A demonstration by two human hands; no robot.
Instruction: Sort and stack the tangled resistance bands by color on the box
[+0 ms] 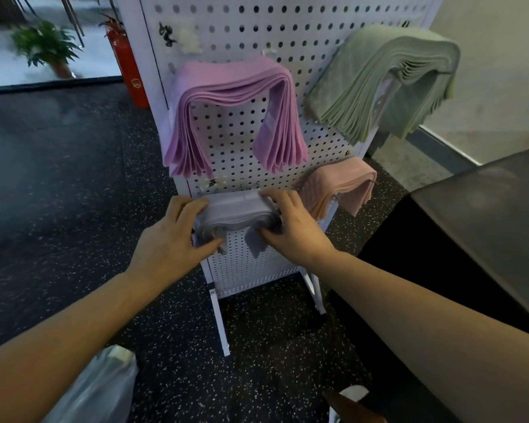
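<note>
your left hand (168,236) and right hand (290,224) each grip an end of the grey band stack (239,213), fingers curled round it, against the lower white pegboard (226,129). purple bands (232,117), green bands (388,83) and pink bands (339,184) hang above.

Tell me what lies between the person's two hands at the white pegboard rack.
In the head view, a stack of pale grey-lilac bands hanging on the pegboard rack spans the gap; the left hand and right hand grip its two ends.
</note>
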